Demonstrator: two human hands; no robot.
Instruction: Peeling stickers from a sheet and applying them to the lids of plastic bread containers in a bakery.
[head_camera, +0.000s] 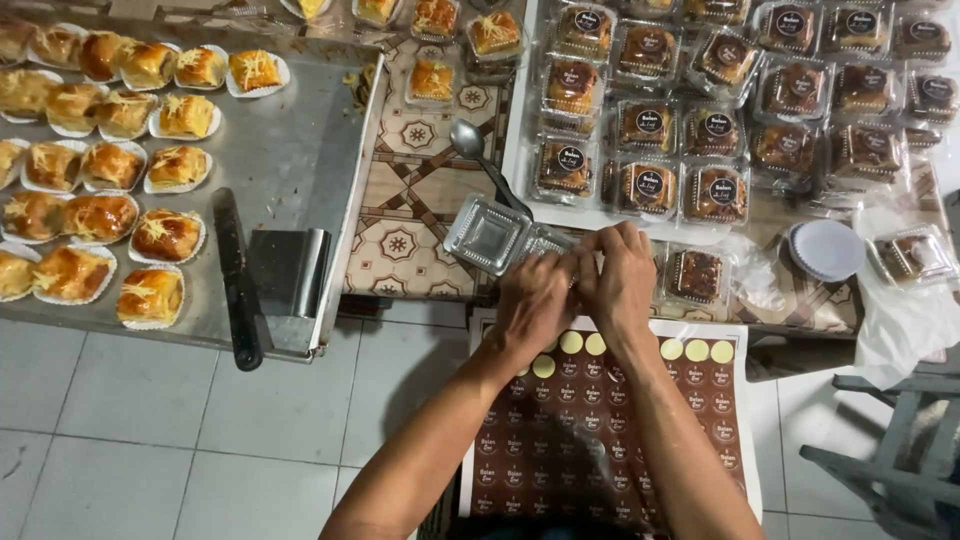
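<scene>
Pastry tray (290, 150) cut off at left. Left hand (533, 298) and right hand (622, 272) touching, fingers curled together over clear plastic box (492, 235); grip point hidden. Sticker sheet (590, 440) below, partly covered by forearms.

Boxes stacked up top, stickers down below

Clear plastic boxes (715, 125) with round dark labels crowd the surface at upper right; an open clear box (490, 235) sits beside both hands; a sticker sheet (560, 440) of round brown labels, some peeled to yellow, lies beneath the forearms.
</scene>
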